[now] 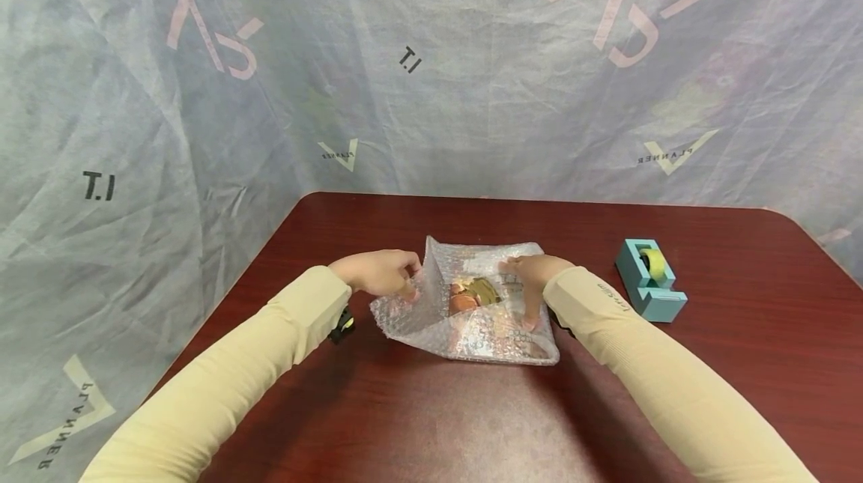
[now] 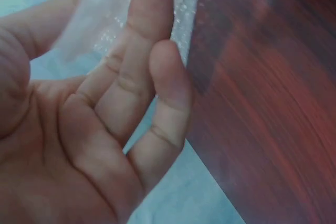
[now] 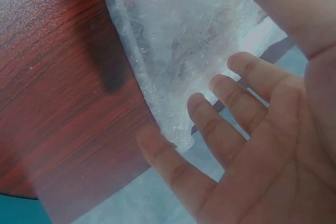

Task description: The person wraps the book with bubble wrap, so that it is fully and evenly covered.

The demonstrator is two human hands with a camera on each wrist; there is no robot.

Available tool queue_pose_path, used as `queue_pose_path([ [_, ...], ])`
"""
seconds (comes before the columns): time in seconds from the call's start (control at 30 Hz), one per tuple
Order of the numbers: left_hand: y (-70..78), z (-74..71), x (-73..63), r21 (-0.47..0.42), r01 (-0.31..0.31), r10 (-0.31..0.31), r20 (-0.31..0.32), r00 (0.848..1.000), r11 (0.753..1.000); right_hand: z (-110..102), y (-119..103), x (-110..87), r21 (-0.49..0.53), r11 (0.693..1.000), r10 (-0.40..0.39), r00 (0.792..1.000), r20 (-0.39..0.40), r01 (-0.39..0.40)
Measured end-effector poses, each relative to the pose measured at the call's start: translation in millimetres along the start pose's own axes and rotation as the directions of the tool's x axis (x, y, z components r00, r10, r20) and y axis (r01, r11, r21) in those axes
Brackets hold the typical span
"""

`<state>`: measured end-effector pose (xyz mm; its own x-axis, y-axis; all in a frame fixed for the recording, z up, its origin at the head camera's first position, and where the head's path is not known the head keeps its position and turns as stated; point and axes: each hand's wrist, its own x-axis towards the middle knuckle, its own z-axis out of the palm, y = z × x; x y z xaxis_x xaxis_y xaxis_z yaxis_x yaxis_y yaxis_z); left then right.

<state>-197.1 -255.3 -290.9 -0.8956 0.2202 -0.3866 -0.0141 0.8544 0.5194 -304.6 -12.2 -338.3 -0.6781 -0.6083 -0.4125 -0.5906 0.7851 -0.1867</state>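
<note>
Clear bubble wrap (image 1: 411, 322) lies on the table, folded over a flat item (image 1: 477, 293) with a gold and copper-coloured picture, partly hidden under the layers. The wrap's left flap stands raised, and my left hand (image 1: 383, 272) pinches its edge. In the left wrist view, the flap (image 2: 97, 17) passes between the thumb and the curled fingers (image 2: 147, 19). On the other side, my right hand (image 1: 539, 277) rests on the wrapped right part, thumb and fingers spread. Its relaxed fingertips (image 3: 197, 103) lie along the wrap's edge in the right wrist view.
A teal tape dispenser (image 1: 662, 306) with a roll of yellowish tape (image 1: 652, 263) stands to the right of the wrap. The dark red wooden table (image 1: 431, 415) ends at the back against a grey printed cloth (image 1: 472, 93).
</note>
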Motion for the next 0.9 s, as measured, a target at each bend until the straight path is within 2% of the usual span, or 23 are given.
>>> queue_pose_path([
  [0.27,21.3,3.5,9.7,-0.017,-0.047,0.046,-0.062,0.997,0.999,0,-1,-2.6,-0.053,0.998,-0.029,0.999,-0.034,0.027],
  [0.67,53.8,16.7,23.3,-0.066,0.022,-0.029,-0.108,0.994,0.998,0,-2,-1.7,-0.055,0.998,-0.029,0.999,-0.04,0.026],
  [0.9,69.7,27.9,33.9,-0.085,0.024,-0.033,-0.109,0.994,0.996,0,-3,-1.3,-0.066,0.998,-0.028,0.998,-0.061,0.024],
])
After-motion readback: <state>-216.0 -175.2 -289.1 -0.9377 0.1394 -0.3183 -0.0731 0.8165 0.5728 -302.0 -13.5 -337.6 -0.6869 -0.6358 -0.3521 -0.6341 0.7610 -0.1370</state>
